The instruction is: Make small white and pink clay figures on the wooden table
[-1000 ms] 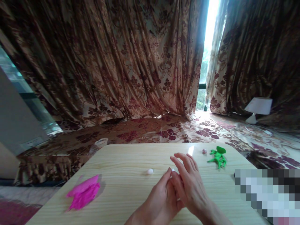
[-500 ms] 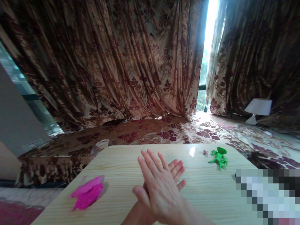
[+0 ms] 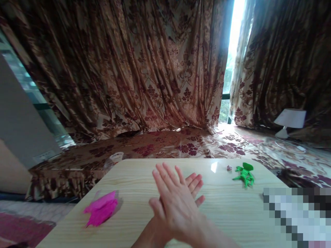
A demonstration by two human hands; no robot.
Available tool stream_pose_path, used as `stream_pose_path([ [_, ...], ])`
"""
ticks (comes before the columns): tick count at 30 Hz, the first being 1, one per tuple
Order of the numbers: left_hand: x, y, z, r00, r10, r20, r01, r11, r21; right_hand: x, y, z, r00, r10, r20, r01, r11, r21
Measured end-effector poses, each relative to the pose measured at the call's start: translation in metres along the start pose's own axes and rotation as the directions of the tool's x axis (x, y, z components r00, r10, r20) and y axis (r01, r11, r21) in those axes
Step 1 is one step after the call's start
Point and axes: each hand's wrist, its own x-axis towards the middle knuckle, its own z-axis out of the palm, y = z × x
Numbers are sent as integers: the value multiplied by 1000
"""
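My right hand [image 3: 178, 199] lies flat on top, palm down, its fingers stretched away from me and slightly apart. Crossed beneath it is my left hand [image 3: 196, 187], whose fingertips stick out to the right, also straight. The palms press together over the table; whether something sits between them is hidden. To the left, a lump of bright pink modelling clay [image 3: 103, 208] rests on a clear plastic wrapper. Toward the far right of the table lies a green clay figure [image 3: 245, 175] with thin limbs, and beside it a tiny pinkish-brown piece [image 3: 229, 168].
The pale wood-grain table [image 3: 139, 179] has rounded far corners. A clear plastic container [image 3: 113, 159] stands behind its left corner. A white lamp [image 3: 289, 120] is on the floral-covered ledge, in front of patterned curtains [image 3: 155, 69]. A pixelated area covers the lower right.
The whole view has shifted slightly, so things appear a little further right. My hands stay crossed palm to palm, with the right one sliding very slightly over the left.
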Motion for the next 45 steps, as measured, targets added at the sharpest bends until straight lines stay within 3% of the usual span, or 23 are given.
stream_pose_path([
  [3,-1,1,7,989,-73,127,84,993,-82,15,33,-6,986,161,-51,-164,985,-55],
  [6,1,8,7,988,-80,133,91,993,-75,12,69,-13,969,234,-73,-241,965,-99],
  [9,5,13,-3,997,-69,-20,70,993,98,-4,95,-16,957,279,-75,-283,958,-47],
  [12,11,13,-17,967,129,-218,-33,918,396,-28,109,-8,936,350,38,-352,932,83],
  [14,15,10,-24,927,299,-227,-90,764,639,-44,112,2,916,359,180,-389,903,183],
  [16,16,4,-26,908,395,-139,-106,538,837,-55,109,11,904,361,229,-409,887,216],
  [20,12,-9,-22,912,405,68,-108,76,991,-60,105,16,921,333,201,-375,896,238],
  [22,7,-13,-20,926,367,93,-82,-47,996,-58,106,12,916,369,156,-400,867,297],
  [24,4,-14,-18,941,329,79,-54,-84,995,-55,107,7,892,437,113,-441,792,422],
  [26,3,-13,-17,942,328,70,-58,-48,997,-54,105,2,862,498,97,-460,685,565],
  [28,5,-9,-14,928,366,64,-97,73,993,-52,100,-3,852,514,95,-442,612,656],
  [30,7,-6,-10,933,359,-6,-113,310,944,-51,93,-6,874,484,52,-383,619,686],
  [33,7,-3,-3,983,156,-94,-46,714,698,-49,85,-7,901,432,-30,-295,663,688],
  [35,6,-2,-1,996,50,-71,-5,850,526,-49,81,-8,903,428,-45,-282,666,690],
  [39,5,-4,-2,996,-14,-83,42,933,358,-49,78,-10,921,390,-8,-275,666,693],
  [45,7,-6,-6,996,-24,-86,44,971,234,-49,78,-7,917,399,-13,-266,633,727],
])
